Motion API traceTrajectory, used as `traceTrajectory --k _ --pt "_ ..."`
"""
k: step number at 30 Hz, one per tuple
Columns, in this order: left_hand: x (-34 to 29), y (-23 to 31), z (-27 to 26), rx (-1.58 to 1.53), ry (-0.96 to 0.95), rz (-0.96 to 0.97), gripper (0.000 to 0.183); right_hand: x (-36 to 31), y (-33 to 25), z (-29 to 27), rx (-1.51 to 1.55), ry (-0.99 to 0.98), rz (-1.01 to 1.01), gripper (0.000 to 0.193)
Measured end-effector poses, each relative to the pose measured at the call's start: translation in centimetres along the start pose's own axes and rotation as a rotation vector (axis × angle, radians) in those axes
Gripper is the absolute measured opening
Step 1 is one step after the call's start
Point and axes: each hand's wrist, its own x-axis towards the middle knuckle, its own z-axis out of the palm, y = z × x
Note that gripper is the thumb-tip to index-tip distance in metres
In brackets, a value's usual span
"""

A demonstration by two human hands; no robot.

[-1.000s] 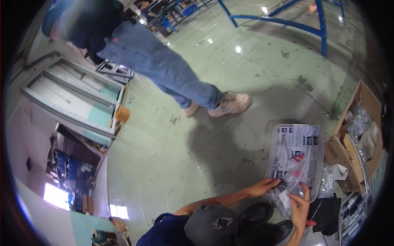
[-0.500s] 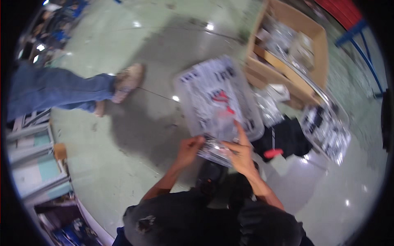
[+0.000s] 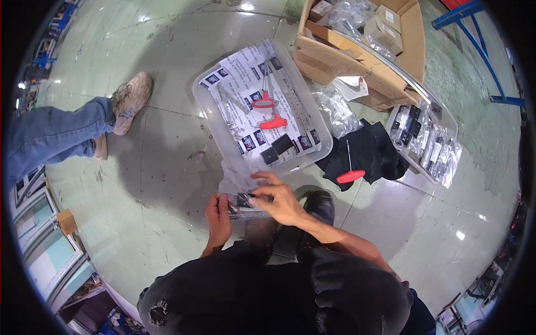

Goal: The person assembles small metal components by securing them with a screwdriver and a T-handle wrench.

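Close to my knees I hold a clear plastic bag (image 3: 233, 177) with dark parts inside it. My left hand (image 3: 219, 216) pinches the bag's left side between thumb and fingers. Over its right side reaches my right hand (image 3: 283, 202), thumb and fingertips closing on the bag by the dark parts, its upper fingers bent. Just beyond lies a translucent plastic bin (image 3: 325, 146) lined with printed paper. In it are red-handled tools (image 3: 273, 121), a black hinge-like part (image 3: 277, 149), a perforated metal strip (image 3: 294, 103) and thin metal pieces (image 3: 233, 99).
Right of the bin, a red T-handle hex key (image 3: 350, 176) lies on black cloth (image 3: 385, 153). Bagged parts fill a second tray (image 3: 427, 139). A cardboard box (image 3: 335, 61) holds smaller boxes and plastic bags. At left stands another person's shoe (image 3: 132, 103).
The view has shifted, so the bin and box sit farther up and left. My right index finger, earlier stretched forward, now bends over the bag. The bag no longer covers the bin's near part.
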Motion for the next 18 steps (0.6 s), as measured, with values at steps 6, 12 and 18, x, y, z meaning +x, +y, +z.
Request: traceTrajectory --k 6,12,18 --pt "3.2 -1.2 -2.2 -0.466 0.157 -0.080 0.025 5.0 -1.8 -5.5 -0.303 0.248 -0.045 0.018" --pt "5.2 0.5 -2.2 -0.486 0.135 -0.048 0.023 10.8 2.4 -6.8 -0.476 0.208 0.035 0.017" --pt "5.2 1.4 -1.6 -0.584 0.099 -0.062 0.024 9.9 2.5 -6.1 -0.542 0.430 -0.057 0.023"
